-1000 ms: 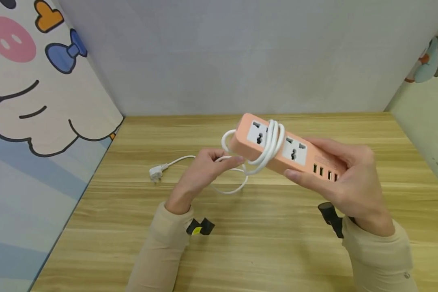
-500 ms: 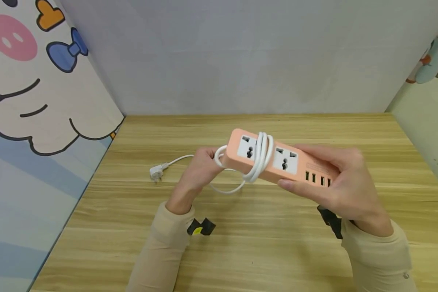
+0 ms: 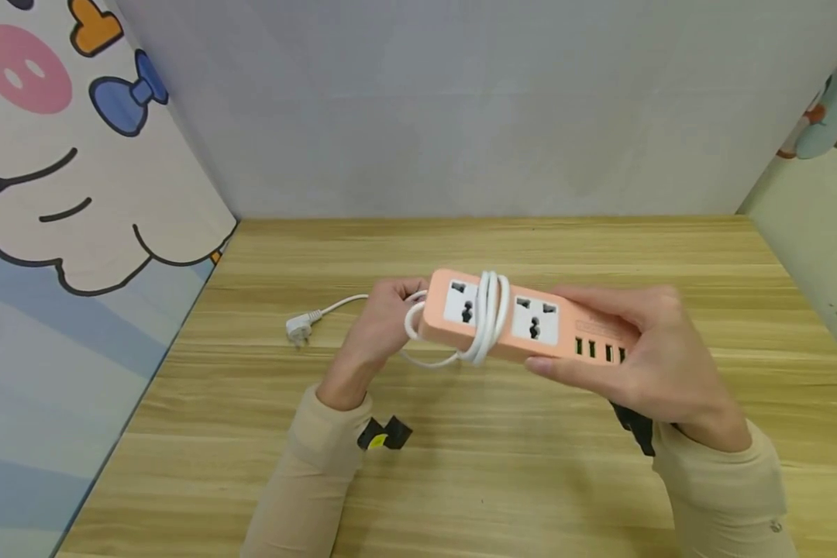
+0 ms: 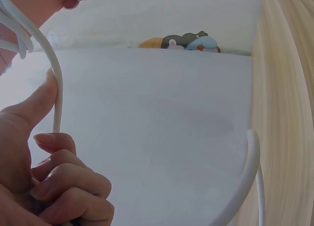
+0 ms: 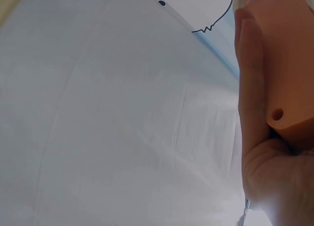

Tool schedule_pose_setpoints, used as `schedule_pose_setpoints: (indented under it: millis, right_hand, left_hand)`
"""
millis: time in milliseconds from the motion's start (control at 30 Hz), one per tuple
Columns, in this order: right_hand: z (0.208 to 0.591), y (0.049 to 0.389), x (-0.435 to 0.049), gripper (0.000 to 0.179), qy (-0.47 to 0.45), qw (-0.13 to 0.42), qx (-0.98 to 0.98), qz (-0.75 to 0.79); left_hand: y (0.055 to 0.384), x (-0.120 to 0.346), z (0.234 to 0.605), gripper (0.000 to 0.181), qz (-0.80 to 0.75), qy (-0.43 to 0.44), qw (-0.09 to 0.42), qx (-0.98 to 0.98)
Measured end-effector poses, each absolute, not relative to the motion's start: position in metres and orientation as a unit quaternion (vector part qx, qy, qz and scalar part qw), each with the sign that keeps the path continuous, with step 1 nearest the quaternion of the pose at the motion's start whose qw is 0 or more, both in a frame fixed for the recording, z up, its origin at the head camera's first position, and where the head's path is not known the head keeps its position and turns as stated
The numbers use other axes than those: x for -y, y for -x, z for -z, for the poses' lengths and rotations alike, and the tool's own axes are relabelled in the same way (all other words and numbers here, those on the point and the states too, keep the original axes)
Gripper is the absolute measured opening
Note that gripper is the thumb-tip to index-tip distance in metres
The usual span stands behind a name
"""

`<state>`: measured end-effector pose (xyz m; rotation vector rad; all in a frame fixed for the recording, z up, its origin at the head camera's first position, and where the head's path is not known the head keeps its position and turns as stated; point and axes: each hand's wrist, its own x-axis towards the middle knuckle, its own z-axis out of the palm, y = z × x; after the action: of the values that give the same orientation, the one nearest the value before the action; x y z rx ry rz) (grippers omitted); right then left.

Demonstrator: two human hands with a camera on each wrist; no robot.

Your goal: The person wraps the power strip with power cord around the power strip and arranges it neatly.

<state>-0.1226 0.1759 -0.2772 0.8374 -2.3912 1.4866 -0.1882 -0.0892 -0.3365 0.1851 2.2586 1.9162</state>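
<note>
An orange power strip point(image 3: 568, 318) is held up over the table, sockets and USB ports facing up, white cord point(image 3: 487, 316) wound several times round its left half. My right hand point(image 3: 659, 349) grips its right end, thumb along the near side. The right wrist view shows the strip's orange underside point(image 5: 289, 64) against the fingers. At the strip's left end, my left hand point(image 3: 385, 322) holds the free cord; in the left wrist view its fingers are curled and the thumb lies against the cord point(image 4: 59, 88). The white plug point(image 3: 298, 329) lies on the table to the left.
The wood-grain table point(image 3: 502, 465) runs back to a pale grey wall point(image 3: 460, 108). A cartoon-printed panel point(image 3: 105, 209) stands at the left, and a pale green printed one point(image 3: 816, 217) at the right. Black wrist mounts point(image 3: 385, 434) sit at both cuffs.
My right hand has lowered the power strip, shifted it left and levelled it somewhat, bringing its end close to my left hand. The left hand and the plug have hardly moved.
</note>
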Motion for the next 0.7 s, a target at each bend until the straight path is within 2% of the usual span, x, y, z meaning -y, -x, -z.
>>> schedule_pose_setpoints:
  millis: [533, 700]
  right_hand:
    - [0.286, 0.131, -0.186, 0.054, -0.321, 0.107, 0.84, -0.424]
    - [0.289, 0.135, -0.187, 0.055, -0.334, 0.103, 0.842, -0.411]
  left_hand:
    - [0.189, 0.085, 0.34, 0.021, -0.64, -0.053, 0.07, -0.763]
    - [0.19, 0.085, 0.341, 0.031, -0.639, -0.065, 0.069, -0.763]
